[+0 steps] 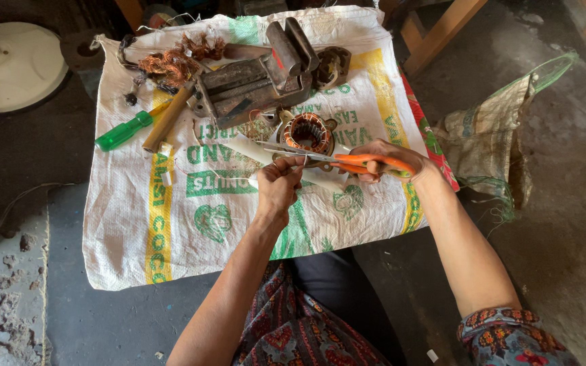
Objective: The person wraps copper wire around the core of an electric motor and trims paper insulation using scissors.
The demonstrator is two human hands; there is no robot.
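Note:
My right hand (pixel 382 157) grips orange-handled scissors (pixel 347 163), blades pointing left toward my left hand (pixel 278 186). My left hand pinches a small thin white piece at the blade tips; what it is stays unclear. Just beyond the hands lies a motor stator (pixel 308 132) with copper windings, beside white paper strips (pixel 249 149). All of it rests on a white woven sack (pixel 171 224) spread on the floor.
A metal bench vise (pixel 256 78) sits at the sack's far side, with tangled copper wire (pixel 174 62), a green-handled screwdriver (pixel 123 131) and a wooden handle (pixel 169 117) to its left. A round white base (pixel 11 64) stands far left, another sack (pixel 490 146) right.

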